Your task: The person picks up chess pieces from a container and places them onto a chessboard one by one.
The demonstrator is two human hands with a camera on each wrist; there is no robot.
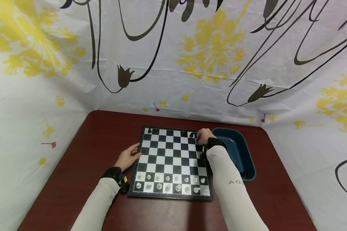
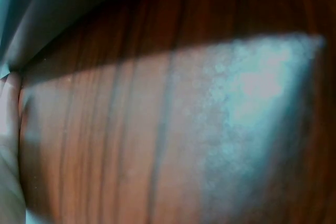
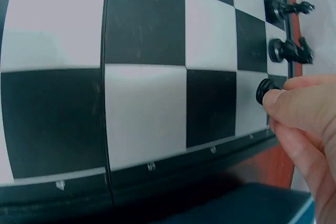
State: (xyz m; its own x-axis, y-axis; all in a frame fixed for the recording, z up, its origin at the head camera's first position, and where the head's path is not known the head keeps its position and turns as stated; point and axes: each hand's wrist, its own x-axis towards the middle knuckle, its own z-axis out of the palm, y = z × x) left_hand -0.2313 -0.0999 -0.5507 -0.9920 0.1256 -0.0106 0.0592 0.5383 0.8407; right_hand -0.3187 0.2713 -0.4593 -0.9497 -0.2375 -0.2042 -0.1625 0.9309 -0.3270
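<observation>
A black and white chessboard (image 1: pixel 164 154) lies on the table. My right hand (image 1: pixel 204 136) is over its far right corner and pinches a black chess piece (image 3: pixel 265 91) between thumb and fingers; only its round base shows. Beside it, in the right wrist view, stand a black knight (image 3: pixel 291 51) and another black chess piece (image 3: pixel 286 10), slimmer and blurred. One more black piece (image 1: pixel 149 130) is on the far left corner square. My left hand (image 1: pixel 128 157) rests at the board's left edge with fingers loosely extended. White chess pieces (image 1: pixel 159 186) fill the two nearest rows.
A dark blue tray (image 1: pixel 250 157) sits right of the board, partly behind the right forearm, with something dark at its near end. The reddish-brown table (image 1: pixel 110 128) meets a patterned white cloth (image 1: pixel 162 64) at the back and sides.
</observation>
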